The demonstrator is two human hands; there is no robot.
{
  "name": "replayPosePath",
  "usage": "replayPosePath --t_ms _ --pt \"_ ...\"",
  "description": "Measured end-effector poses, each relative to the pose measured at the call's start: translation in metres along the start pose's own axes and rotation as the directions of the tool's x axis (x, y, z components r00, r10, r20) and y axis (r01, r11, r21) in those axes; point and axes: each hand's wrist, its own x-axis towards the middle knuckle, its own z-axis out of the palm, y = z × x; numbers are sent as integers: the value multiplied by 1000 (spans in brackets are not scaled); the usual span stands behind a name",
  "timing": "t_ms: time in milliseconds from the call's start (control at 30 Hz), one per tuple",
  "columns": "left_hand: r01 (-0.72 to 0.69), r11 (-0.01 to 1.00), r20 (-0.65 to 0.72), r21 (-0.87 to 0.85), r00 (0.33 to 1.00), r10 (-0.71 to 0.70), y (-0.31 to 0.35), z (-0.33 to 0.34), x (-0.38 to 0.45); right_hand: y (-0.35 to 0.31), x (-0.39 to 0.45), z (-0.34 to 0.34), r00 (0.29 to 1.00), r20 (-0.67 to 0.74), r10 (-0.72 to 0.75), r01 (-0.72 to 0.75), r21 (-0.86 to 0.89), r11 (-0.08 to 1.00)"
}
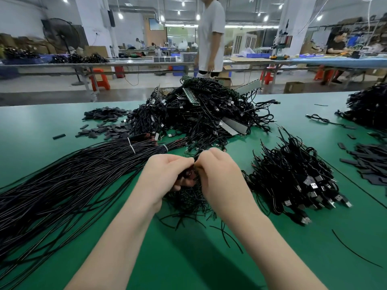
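My left hand [165, 174] and my right hand [217, 174] meet above the green table [188, 258], fingers curled. Between them they pinch a small black cable piece [193, 173]; most of it is hidden by the fingers. Under the hands lies a scatter of short black wire offcuts [188, 204]. A long tied bundle of black wires [62, 181] stretches from the hands to the left edge. To the right sits a pile of black USB cables [297, 181] with their metal plugs towards me.
A big heap of black cables and green circuit strips [205, 114] rises behind the hands. Flat black sleeves [104, 122] lie at the back left, more [368, 162] at the right. Another cable heap [368, 105] is at the far right. A person [210, 36] stands beyond the table.
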Motion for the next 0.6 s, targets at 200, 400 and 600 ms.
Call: replayPosePath --t_ms 200,400,600 --pt "295 949 264 -110 929 -258 5 -19 3 11 4 -4 965 36 -260 263 -142 954" --pt "270 916 505 -298 859 -89 3 -45 4 12 1 -5 993 49 108 -118 427 897" --pt "-302 944 163 132 946 280 -2 -26 9 14 2 -7 809 476 346 -554 813 178"
